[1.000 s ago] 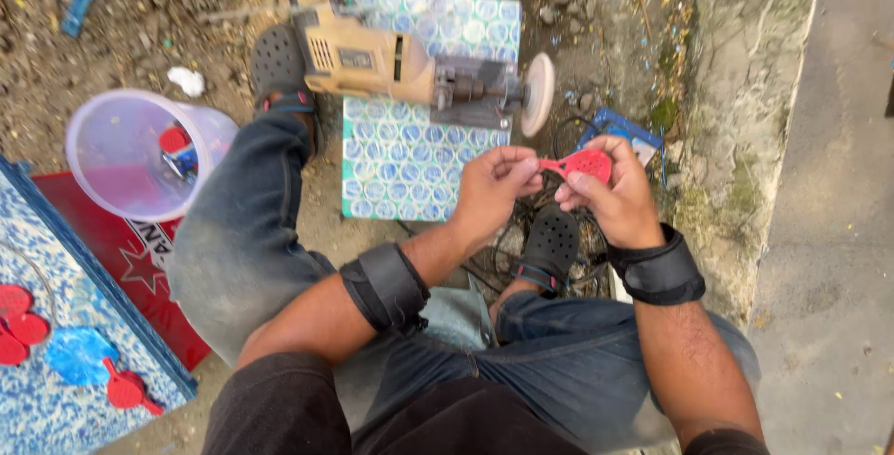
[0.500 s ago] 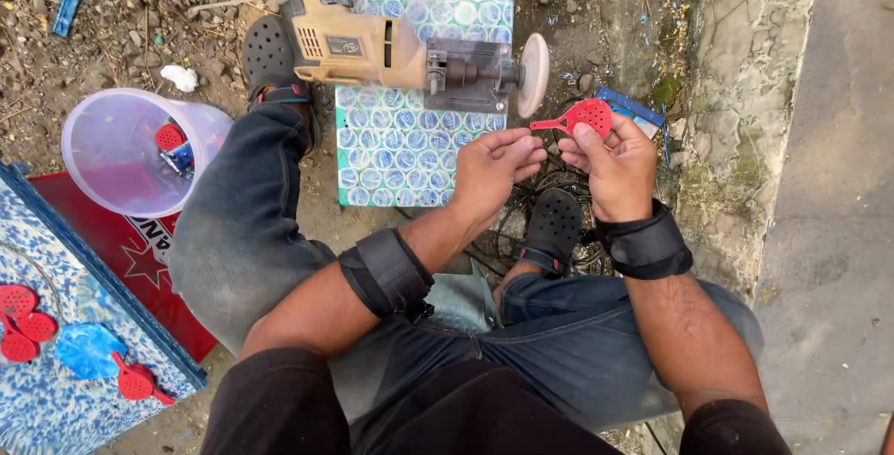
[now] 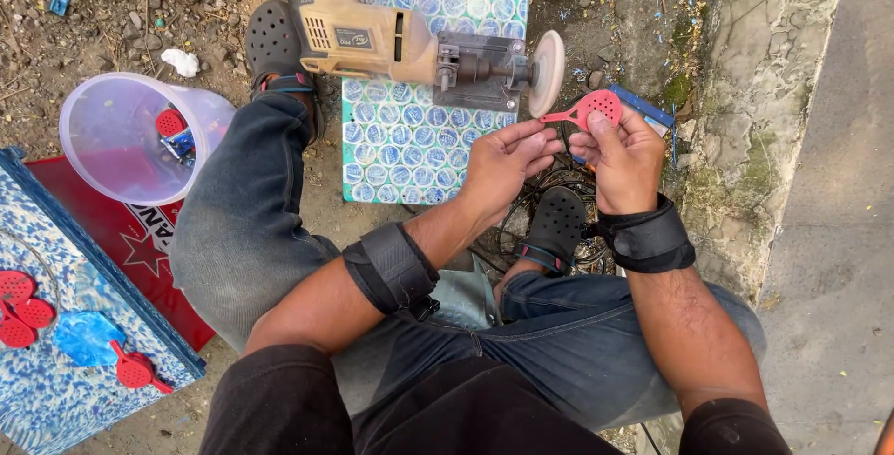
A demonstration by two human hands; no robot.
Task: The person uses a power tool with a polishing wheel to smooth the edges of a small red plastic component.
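Observation:
A small red paddle-shaped piece with holes (image 3: 590, 108) is held between both hands. My right hand (image 3: 626, 159) pinches its round head; my left hand (image 3: 506, 162) holds the thin handle end. The piece sits just right of the pale round disc (image 3: 548, 73) of a tan power tool (image 3: 391, 43), almost touching it. The tool lies on a blue-and-white patterned tile (image 3: 419, 129), with my left foot in a black clog (image 3: 277, 45) beside it. Both forearms wear black wrist straps.
A clear plastic tub (image 3: 130, 138) at left holds red pieces. Several more red paddles (image 3: 28, 311) lie on a blue speckled board (image 3: 56, 390) at lower left, beside a red panel (image 3: 140, 241). A mossy concrete curb (image 3: 773, 120) runs along the right.
Both hands have lifted the red piece up and forward, from near my lap to beside the tool's disc. The view shifted slightly.

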